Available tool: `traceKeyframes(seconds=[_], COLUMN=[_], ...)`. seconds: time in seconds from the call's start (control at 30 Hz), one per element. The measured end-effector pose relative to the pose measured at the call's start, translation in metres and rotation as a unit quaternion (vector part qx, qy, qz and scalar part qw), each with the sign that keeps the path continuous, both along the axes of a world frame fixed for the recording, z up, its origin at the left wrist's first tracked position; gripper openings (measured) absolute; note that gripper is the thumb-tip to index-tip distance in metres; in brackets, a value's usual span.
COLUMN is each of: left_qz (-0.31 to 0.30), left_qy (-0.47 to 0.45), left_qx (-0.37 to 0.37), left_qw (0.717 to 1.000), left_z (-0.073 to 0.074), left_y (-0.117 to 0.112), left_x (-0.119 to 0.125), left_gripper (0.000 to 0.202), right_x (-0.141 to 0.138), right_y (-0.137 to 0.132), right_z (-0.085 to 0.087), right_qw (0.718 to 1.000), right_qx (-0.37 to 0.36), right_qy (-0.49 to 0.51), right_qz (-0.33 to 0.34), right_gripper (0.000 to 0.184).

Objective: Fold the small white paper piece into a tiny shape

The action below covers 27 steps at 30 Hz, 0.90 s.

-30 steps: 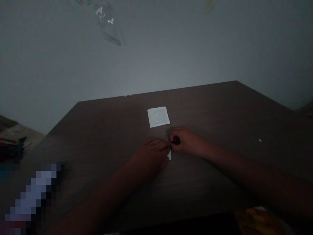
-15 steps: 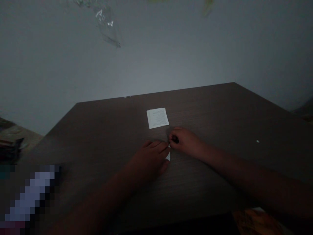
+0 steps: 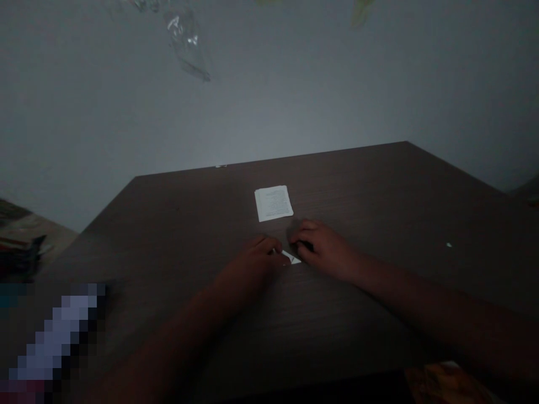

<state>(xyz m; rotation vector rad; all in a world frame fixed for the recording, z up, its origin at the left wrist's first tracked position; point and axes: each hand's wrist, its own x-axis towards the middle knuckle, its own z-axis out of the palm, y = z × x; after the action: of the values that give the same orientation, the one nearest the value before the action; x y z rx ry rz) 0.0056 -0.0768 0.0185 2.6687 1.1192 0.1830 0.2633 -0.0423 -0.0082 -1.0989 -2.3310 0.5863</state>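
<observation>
The paper (image 3: 296, 261) is pinched in the left hand (image 3: 249, 264), tip rightward. Beside it, the right hand (image 3: 324, 248) is held half-curled, fingers parted (nothing visibly gripped).

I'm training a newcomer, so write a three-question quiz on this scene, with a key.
1. True or false: the square white printed paper lies under the right hand.
2. Which hand partly covers the small white paper piece?
3. The tiny white scrap on the dark brown wood-grain table lies: A) between the hands; B) right of the right hand; C) on the printed paper.

Key: 1. False; 2. the left hand; 3. B.
</observation>
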Motion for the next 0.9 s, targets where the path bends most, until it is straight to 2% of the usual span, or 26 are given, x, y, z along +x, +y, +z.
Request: traceKeyframes(seconds=[0.23,0.43,0.6,0.67,0.8,0.9], left_qz=[0.015,0.036,0.046,0.052,0.088,0.113], left_qy=[-0.053,-0.112,-0.157,-0.167,-0.168,-0.132], left_qx=[-0.023,-0.008,-0.024,-0.037,-0.044,-0.03], left_qw=[0.998,0.993,0.986,0.984,0.981,0.984], left_z=[0.005,-0.003,-0.012,-0.014,-0.013,-0.008], left_y=[-0.005,-0.006,-0.005,-0.004,-0.005,-0.006], left_x=[0.007,0.009,0.009,0.009,0.007,0.006], left_gripper=[0.039,0.025,0.021,0.025,0.028,0.025], right_x=[-0.012,-0.015,-0.015,-0.015,-0.017,-0.018], right_y=[-0.017,-0.018,-0.019,-0.02,-0.023,-0.025], right_z=[0.008,0.008,0.014,0.018,0.028,0.034], right_qw=[0.999,0.994,0.978,0.952,0.853,0.796], right_qx=[-0.047,-0.091,-0.171,-0.246,-0.417,-0.475], right_qy=[0.011,0.048,0.117,0.181,0.292,0.341], right_qz=[0.016,0.024,0.011,-0.022,-0.113,-0.155], right_gripper=[0.017,0.015,0.013,0.016,0.022,0.018])
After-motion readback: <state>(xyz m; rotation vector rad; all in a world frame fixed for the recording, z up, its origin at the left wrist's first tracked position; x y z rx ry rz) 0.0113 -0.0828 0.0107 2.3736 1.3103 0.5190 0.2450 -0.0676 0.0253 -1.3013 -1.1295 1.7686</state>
